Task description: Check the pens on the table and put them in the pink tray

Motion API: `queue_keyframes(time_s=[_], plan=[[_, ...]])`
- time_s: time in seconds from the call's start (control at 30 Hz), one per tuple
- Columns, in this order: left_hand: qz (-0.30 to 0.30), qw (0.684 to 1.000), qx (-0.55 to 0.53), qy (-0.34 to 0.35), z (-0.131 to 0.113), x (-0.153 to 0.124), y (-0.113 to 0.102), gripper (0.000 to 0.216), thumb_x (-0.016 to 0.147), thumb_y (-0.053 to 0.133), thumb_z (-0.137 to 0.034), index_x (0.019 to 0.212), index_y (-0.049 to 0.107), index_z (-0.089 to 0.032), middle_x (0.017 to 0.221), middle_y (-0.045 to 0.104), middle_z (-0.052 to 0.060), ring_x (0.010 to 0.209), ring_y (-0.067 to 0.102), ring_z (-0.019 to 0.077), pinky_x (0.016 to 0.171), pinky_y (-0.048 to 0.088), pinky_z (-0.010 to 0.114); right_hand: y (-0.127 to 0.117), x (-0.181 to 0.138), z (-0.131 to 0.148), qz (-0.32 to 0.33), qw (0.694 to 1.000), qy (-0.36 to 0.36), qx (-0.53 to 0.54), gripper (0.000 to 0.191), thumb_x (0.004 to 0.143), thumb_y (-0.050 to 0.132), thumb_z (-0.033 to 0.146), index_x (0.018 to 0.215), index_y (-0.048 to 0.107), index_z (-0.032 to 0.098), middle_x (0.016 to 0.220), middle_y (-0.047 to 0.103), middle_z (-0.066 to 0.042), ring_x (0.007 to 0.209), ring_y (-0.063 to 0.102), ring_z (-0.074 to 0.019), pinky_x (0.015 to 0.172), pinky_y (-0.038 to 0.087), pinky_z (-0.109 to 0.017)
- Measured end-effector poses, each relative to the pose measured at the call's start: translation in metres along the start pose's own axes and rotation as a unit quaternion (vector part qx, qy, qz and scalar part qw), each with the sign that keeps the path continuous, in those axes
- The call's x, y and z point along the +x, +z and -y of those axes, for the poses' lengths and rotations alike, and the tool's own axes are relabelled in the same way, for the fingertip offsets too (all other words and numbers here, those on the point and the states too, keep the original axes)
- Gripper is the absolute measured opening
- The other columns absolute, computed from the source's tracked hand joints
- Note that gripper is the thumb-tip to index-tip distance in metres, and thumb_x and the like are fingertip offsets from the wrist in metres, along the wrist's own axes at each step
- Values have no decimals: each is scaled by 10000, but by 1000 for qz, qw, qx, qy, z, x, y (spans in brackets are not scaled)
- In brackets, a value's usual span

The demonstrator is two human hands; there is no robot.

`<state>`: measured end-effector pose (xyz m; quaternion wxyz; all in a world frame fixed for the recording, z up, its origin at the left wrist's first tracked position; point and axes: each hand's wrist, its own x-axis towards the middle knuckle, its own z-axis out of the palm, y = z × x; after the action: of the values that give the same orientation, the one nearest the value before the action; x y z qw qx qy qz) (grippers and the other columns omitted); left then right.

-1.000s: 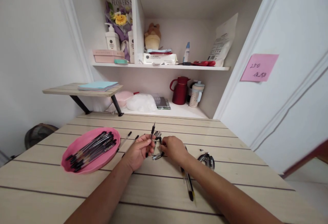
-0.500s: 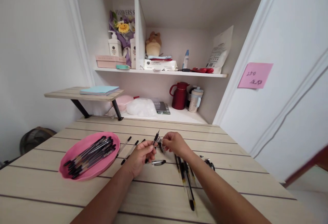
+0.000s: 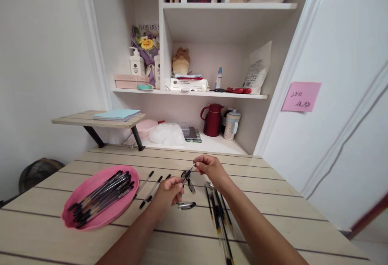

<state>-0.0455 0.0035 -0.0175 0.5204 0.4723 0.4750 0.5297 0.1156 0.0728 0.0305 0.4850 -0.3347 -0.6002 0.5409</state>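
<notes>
My left hand (image 3: 169,191) is closed around a pen barrel (image 3: 187,173) with a black grip, its pointed end tilted up to the right. At that end, the fingertips of my right hand (image 3: 211,170) pinch a small silvery pen tip piece (image 3: 194,164). Whether this piece touches the barrel I cannot tell. Black-and-clear pen caps lie below and beside my hands, one of them a cap (image 3: 186,205) nearest me. Several thin ink refills and pen parts (image 3: 220,220) lie under my right forearm. Left of my left hand are a few loose pen barrels (image 3: 150,191).
A pink scalloped tray (image 3: 119,215) full of pens (image 3: 104,196) stands on the left of the slatted table (image 3: 169,242). Behind it rises a small raised shelf (image 3: 81,118) with blue paper. A red jug (image 3: 213,120) and a pale cup (image 3: 232,125) stand at the back.
My right hand has come to the pen's pointed end with a small silvery piece in its fingertips. The view has tilted up slightly. My left hand still holds the barrel.
</notes>
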Motion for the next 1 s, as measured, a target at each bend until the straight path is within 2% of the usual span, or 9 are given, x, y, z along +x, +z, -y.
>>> queue_keyframes(time_s=[0.37,0.57,0.77,0.93,1.0], plan=[[-8,999,32,4,-11,1,5,277,665,589,-266,901,602,-122,577,580,-3,395,470,53,371,252,163,-11,-1,5,21,994,-39,-97,107,626,567,225,695,618,160,555,554,25,490,480,-87,462,339,-209],[-5,999,47,9,-26,-4,14,282,666,590,-266,906,607,-120,592,578,1,410,459,49,375,251,165,-16,-4,19,-8,993,-54,-103,109,636,550,212,709,609,157,554,546,23,497,490,-92,459,334,-207],[1,998,59,22,-31,0,19,291,645,597,-255,896,613,-109,569,562,-5,388,437,44,359,228,163,-20,-6,27,16,986,-74,-150,118,651,527,208,718,612,158,587,573,9,510,516,-98,482,362,-213],[4,997,73,24,-31,7,19,294,658,582,-288,888,613,-108,592,574,8,395,438,42,362,228,159,-29,-4,34,-30,982,-81,-166,137,661,510,210,732,614,155,550,569,1,504,509,-106,455,350,-206],[4,997,80,24,-32,8,20,291,663,577,-290,887,611,-106,605,576,12,397,440,41,364,230,160,-30,-6,38,-30,981,-80,-175,141,663,507,208,736,616,157,550,569,1,494,503,-104,447,344,-204]])
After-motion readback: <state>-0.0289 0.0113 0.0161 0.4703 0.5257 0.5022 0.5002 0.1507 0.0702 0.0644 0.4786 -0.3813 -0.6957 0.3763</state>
